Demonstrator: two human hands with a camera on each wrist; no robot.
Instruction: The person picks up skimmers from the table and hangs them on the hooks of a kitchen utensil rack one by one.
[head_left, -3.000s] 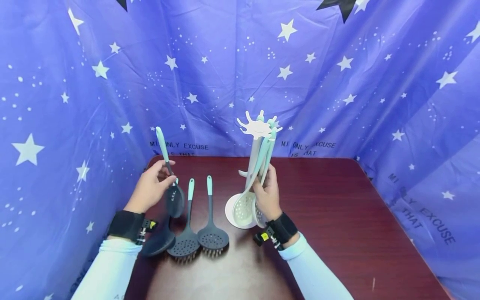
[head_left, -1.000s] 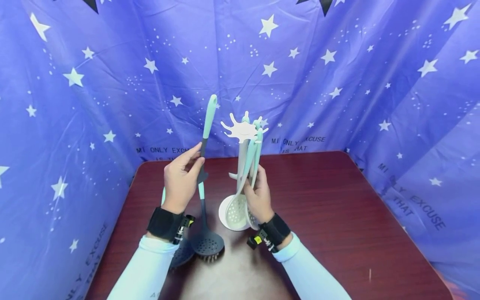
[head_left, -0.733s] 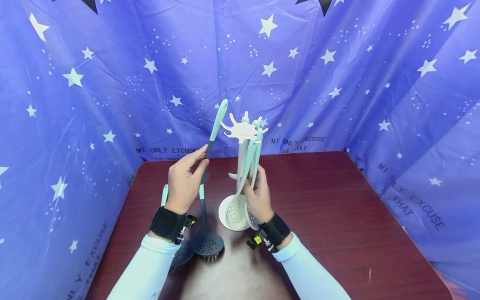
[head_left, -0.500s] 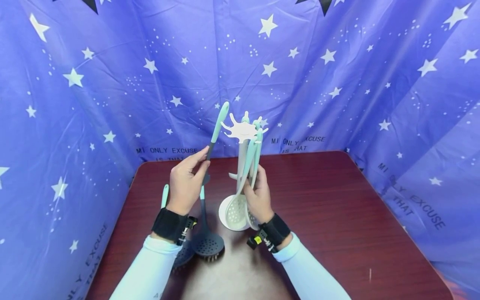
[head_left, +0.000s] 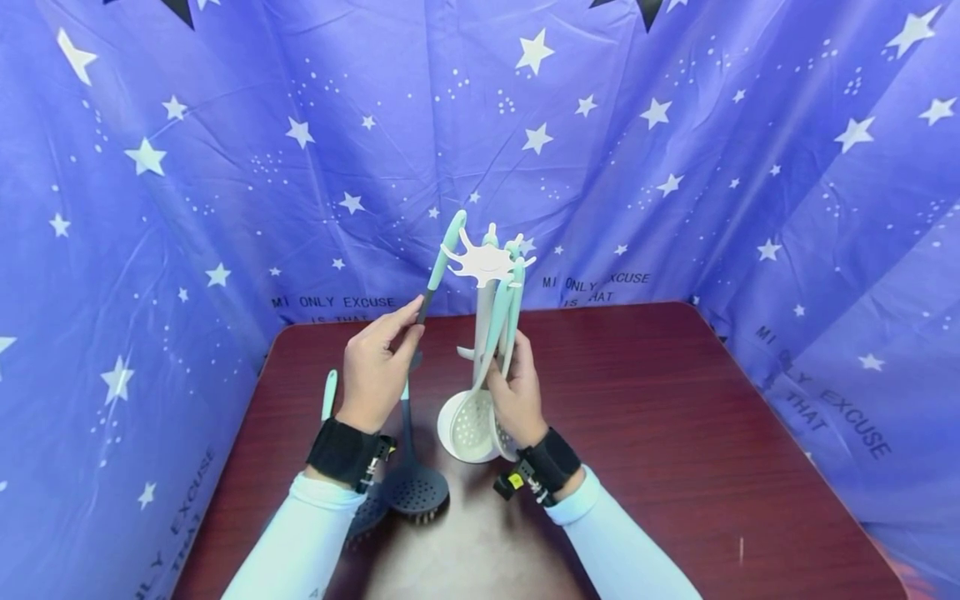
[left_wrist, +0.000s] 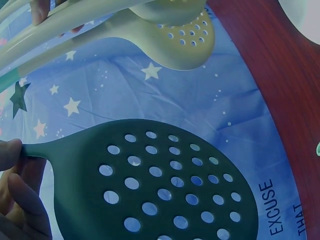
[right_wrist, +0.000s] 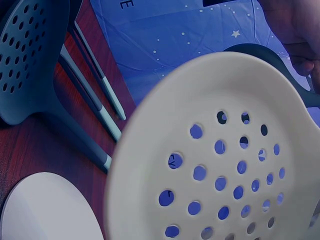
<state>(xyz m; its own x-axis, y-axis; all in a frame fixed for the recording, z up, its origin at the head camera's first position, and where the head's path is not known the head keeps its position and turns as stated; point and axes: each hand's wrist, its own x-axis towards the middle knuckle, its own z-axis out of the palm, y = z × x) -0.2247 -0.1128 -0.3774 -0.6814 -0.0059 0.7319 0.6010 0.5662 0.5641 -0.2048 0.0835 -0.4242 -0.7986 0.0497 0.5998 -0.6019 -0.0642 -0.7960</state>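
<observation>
The left hand [head_left: 377, 367] pinches a dark grey perforated plastic skimmer [left_wrist: 85, 175] by its stem, its mint handle [head_left: 440, 268] tilted upward just beside the prongs of a white hook-topped stand [head_left: 480, 263]; the right hand [head_left: 522, 396] curls its fingers round the stand's pole, beside a hanging cream perforated skimmer [head_left: 472, 423]; another dark skimmer [head_left: 416, 492] lies on the reddish-brown table [head_left: 660, 400].
</observation>
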